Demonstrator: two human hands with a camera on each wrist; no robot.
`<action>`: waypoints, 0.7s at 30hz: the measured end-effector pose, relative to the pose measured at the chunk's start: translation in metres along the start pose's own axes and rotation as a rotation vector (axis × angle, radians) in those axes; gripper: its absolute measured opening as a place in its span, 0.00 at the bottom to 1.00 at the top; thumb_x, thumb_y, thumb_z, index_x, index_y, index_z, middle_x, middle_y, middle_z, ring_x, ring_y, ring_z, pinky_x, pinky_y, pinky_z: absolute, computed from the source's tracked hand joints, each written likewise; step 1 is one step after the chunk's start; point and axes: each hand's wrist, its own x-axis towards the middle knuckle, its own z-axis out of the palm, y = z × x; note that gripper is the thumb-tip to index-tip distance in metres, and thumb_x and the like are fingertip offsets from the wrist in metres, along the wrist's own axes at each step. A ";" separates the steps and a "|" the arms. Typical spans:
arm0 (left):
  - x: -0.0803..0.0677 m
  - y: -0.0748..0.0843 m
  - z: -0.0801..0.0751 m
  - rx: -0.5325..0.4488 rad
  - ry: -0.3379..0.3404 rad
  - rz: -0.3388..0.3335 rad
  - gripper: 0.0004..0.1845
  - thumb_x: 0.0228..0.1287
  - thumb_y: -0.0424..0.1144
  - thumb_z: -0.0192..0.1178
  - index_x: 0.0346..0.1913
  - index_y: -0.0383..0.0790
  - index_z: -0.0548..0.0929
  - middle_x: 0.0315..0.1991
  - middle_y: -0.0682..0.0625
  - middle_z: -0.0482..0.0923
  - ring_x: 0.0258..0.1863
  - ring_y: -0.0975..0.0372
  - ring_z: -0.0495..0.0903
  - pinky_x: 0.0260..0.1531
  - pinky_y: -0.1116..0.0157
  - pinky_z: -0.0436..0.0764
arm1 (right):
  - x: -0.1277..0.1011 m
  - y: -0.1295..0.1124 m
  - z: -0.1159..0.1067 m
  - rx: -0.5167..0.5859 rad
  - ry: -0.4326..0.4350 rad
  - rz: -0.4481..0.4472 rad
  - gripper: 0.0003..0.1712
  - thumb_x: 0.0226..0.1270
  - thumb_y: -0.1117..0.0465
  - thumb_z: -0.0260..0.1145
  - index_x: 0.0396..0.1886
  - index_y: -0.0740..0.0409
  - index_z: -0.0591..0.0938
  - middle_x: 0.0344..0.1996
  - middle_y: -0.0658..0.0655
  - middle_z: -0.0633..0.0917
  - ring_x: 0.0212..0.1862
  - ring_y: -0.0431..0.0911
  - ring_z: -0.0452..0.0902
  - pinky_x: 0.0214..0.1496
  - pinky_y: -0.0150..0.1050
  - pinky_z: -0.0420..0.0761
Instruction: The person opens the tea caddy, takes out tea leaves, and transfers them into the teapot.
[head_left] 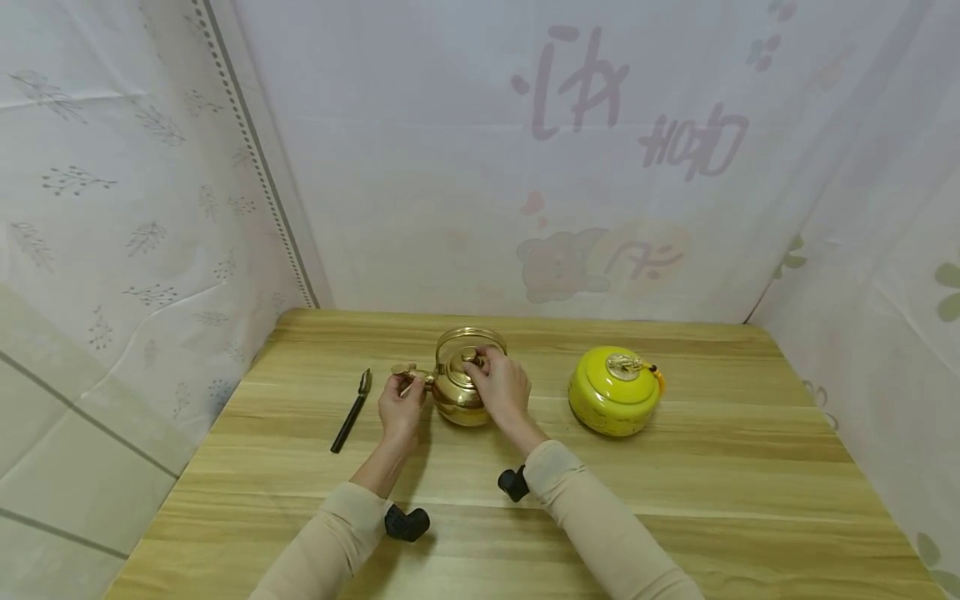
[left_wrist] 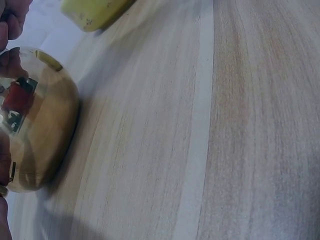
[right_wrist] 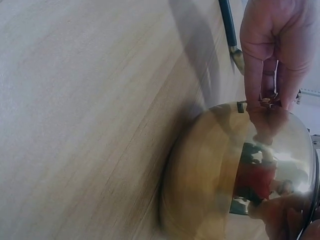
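A shiny brass teapot (head_left: 453, 403) with an upright hoop handle (head_left: 471, 332) stands on the wooden table. My left hand (head_left: 401, 408) pinches its spout (head_left: 428, 377) on the left side, thumb and fingers close together. On top, the fingers of my right hand (head_left: 502, 387) grip the lid knob (head_left: 469, 354), and the lid sits on the pot. Its rounded body (right_wrist: 200, 185) fills the lower right of the right wrist view, with the left hand (right_wrist: 280, 40) above it. At the left edge of the left wrist view, part of the teapot (left_wrist: 55, 120) shows.
Right of the teapot stands a yellow lidded jar (head_left: 611, 417) with an orange tassel (head_left: 660, 382). A slim black-handled tool with a brass tip (head_left: 350, 417) lies left of the left hand. Patterned cloth (head_left: 420, 167) hangs behind the table (head_left: 720, 467).
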 end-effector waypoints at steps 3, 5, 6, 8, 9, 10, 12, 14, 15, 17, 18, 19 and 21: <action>0.000 0.000 0.000 0.002 -0.005 -0.003 0.15 0.69 0.34 0.54 0.55 0.32 0.72 0.47 0.46 0.73 0.40 0.68 0.78 0.43 0.72 0.80 | 0.000 0.000 0.000 -0.010 -0.001 -0.002 0.17 0.58 0.51 0.70 0.43 0.57 0.85 0.18 0.48 0.82 0.17 0.37 0.70 0.15 0.29 0.65; 0.000 0.000 0.000 0.003 -0.009 -0.003 0.14 0.69 0.34 0.54 0.55 0.33 0.72 0.46 0.46 0.72 0.41 0.68 0.77 0.46 0.69 0.80 | 0.000 0.000 0.000 -0.015 -0.003 -0.002 0.17 0.58 0.51 0.69 0.42 0.57 0.85 0.17 0.48 0.82 0.17 0.37 0.69 0.15 0.29 0.65; 0.000 0.000 0.000 0.004 -0.011 -0.003 0.14 0.69 0.34 0.53 0.55 0.34 0.72 0.46 0.47 0.72 0.41 0.67 0.77 0.48 0.67 0.80 | 0.000 0.000 0.000 -0.018 -0.002 -0.003 0.17 0.58 0.51 0.69 0.42 0.57 0.85 0.17 0.48 0.82 0.17 0.37 0.69 0.15 0.29 0.64; 0.000 0.000 0.000 0.004 -0.011 -0.004 0.14 0.69 0.34 0.53 0.55 0.34 0.72 0.45 0.48 0.72 0.42 0.67 0.76 0.51 0.64 0.79 | 0.001 0.001 0.001 -0.022 -0.001 -0.005 0.17 0.59 0.51 0.69 0.43 0.57 0.85 0.17 0.48 0.82 0.16 0.36 0.68 0.14 0.29 0.64; 0.000 0.000 0.001 -0.001 -0.009 -0.004 0.14 0.69 0.33 0.53 0.55 0.34 0.72 0.45 0.48 0.72 0.42 0.66 0.76 0.51 0.63 0.79 | 0.001 0.001 0.001 -0.023 -0.001 -0.007 0.17 0.59 0.51 0.69 0.43 0.57 0.85 0.17 0.48 0.82 0.16 0.36 0.67 0.14 0.29 0.63; 0.000 0.000 0.001 -0.008 -0.007 -0.002 0.14 0.69 0.33 0.53 0.55 0.33 0.72 0.45 0.48 0.72 0.42 0.66 0.76 0.51 0.63 0.79 | 0.001 0.001 0.001 -0.022 -0.002 -0.008 0.18 0.59 0.51 0.69 0.43 0.58 0.85 0.17 0.48 0.81 0.16 0.36 0.67 0.14 0.29 0.63; 0.000 0.000 0.001 -0.022 -0.005 0.001 0.15 0.68 0.33 0.54 0.55 0.31 0.71 0.44 0.48 0.71 0.41 0.66 0.77 0.49 0.65 0.80 | 0.001 0.001 0.001 -0.020 -0.004 -0.009 0.17 0.59 0.51 0.69 0.43 0.58 0.85 0.16 0.48 0.81 0.16 0.36 0.66 0.14 0.28 0.62; 0.000 0.000 0.001 -0.024 -0.005 0.004 0.15 0.68 0.32 0.54 0.55 0.30 0.71 0.43 0.48 0.71 0.40 0.66 0.77 0.46 0.67 0.80 | 0.001 0.001 0.001 -0.014 -0.007 -0.009 0.17 0.60 0.51 0.68 0.43 0.58 0.84 0.16 0.48 0.80 0.15 0.36 0.65 0.13 0.28 0.62; 0.000 -0.001 0.002 -0.024 -0.004 0.005 0.15 0.68 0.32 0.54 0.55 0.30 0.71 0.43 0.48 0.71 0.40 0.67 0.77 0.45 0.68 0.80 | 0.001 0.001 0.001 -0.012 -0.009 -0.009 0.18 0.60 0.51 0.68 0.43 0.59 0.84 0.15 0.48 0.80 0.15 0.36 0.65 0.13 0.28 0.61; -0.001 0.000 0.002 -0.019 -0.003 0.006 0.15 0.68 0.32 0.54 0.55 0.31 0.71 0.42 0.48 0.71 0.39 0.67 0.77 0.43 0.68 0.80 | 0.001 0.002 0.001 -0.009 -0.013 -0.011 0.18 0.60 0.51 0.68 0.43 0.59 0.84 0.16 0.49 0.80 0.15 0.36 0.65 0.13 0.28 0.61; -0.001 0.000 0.002 -0.016 -0.001 0.007 0.14 0.68 0.32 0.54 0.54 0.31 0.71 0.42 0.48 0.72 0.39 0.67 0.77 0.43 0.69 0.80 | 0.001 0.002 0.001 -0.006 -0.014 -0.012 0.18 0.60 0.52 0.68 0.43 0.60 0.84 0.16 0.49 0.80 0.15 0.36 0.65 0.13 0.28 0.61; -0.001 0.000 0.002 -0.013 0.001 0.008 0.14 0.68 0.32 0.54 0.54 0.31 0.72 0.42 0.48 0.72 0.39 0.67 0.77 0.42 0.69 0.80 | 0.001 0.002 0.000 -0.007 -0.016 -0.014 0.18 0.60 0.52 0.68 0.44 0.60 0.84 0.16 0.49 0.81 0.15 0.36 0.65 0.13 0.28 0.61; -0.001 0.000 0.003 -0.016 0.003 0.010 0.14 0.68 0.32 0.54 0.54 0.31 0.72 0.43 0.48 0.72 0.38 0.67 0.77 0.42 0.69 0.80 | 0.001 0.002 0.000 -0.008 -0.018 -0.016 0.18 0.60 0.52 0.68 0.44 0.60 0.84 0.17 0.50 0.82 0.15 0.36 0.66 0.13 0.28 0.61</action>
